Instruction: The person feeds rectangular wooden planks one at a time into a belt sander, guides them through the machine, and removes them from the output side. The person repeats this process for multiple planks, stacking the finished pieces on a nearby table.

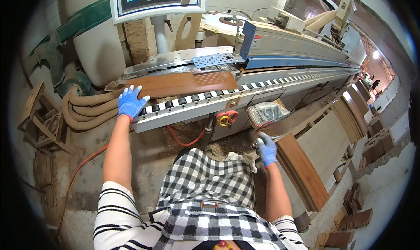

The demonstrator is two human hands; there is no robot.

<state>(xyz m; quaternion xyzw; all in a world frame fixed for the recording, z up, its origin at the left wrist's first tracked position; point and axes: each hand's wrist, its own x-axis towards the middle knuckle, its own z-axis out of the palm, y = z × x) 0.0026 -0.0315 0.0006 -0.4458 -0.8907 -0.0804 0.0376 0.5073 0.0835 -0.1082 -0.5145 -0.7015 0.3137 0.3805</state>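
A brown wooden board is laid flat on the roller track of a long grey machine, its far end already tucked beneath a blue perforated plate. The left hand, clad in a blue glove, is spread flat with the fingers extended against the near end of that board; nothing is gripped by it, the palm and fingers being merely pressed on the wood and the edge of the track.

The right hand, gloved in the same blue, is lowered to the person's right side and is closed over the top edge of a stack of boards that is stood on edge beside the machine. Whether a single board or several are clasped cannot be told.

A wire basket holding a clear plastic bag is hung on the machine's front, just beyond the right hand. A red and yellow fitting is mounted next to it, and a red hose is run across the dusty floor below. A control screen is mounted above the track. Thick tan hoses are coiled at the left, near a wooden stool.
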